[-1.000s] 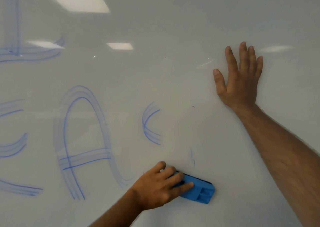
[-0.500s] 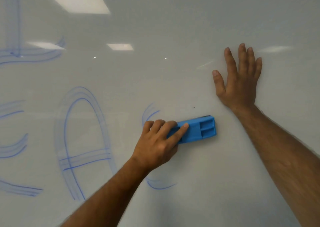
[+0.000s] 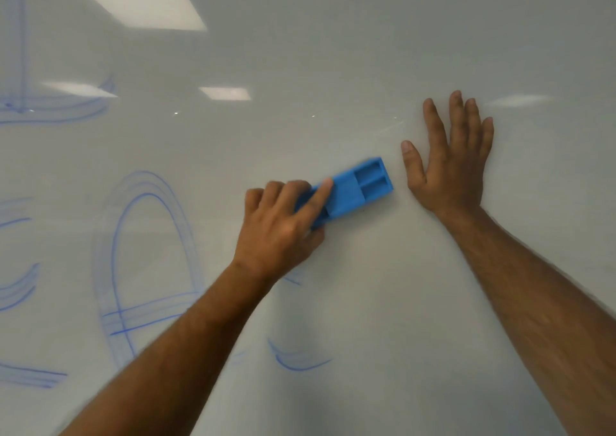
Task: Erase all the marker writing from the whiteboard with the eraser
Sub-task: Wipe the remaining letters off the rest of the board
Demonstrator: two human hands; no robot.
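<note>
With the left hand (image 3: 283, 232) gripping the eraser (image 3: 353, 192) high beside the flat, open right hand (image 3: 450, 169), it could miss the curve (image 3: 300, 364) low on the whiteboard (image 3: 333, 52).

My left hand (image 3: 283, 229) is raised in front of me, knuckles toward me, fingers curled in a grip, index finger (image 3: 318, 195) stretched forward up and to the right. Left forearm (image 3: 166, 352) runs in from lower left. My right hand (image 3: 450, 165) is flat, fingers straight and close together pointing up, thumb (image 3: 411, 159) splayed left. Right forearm (image 3: 533, 302) enters from lower right.
</note>
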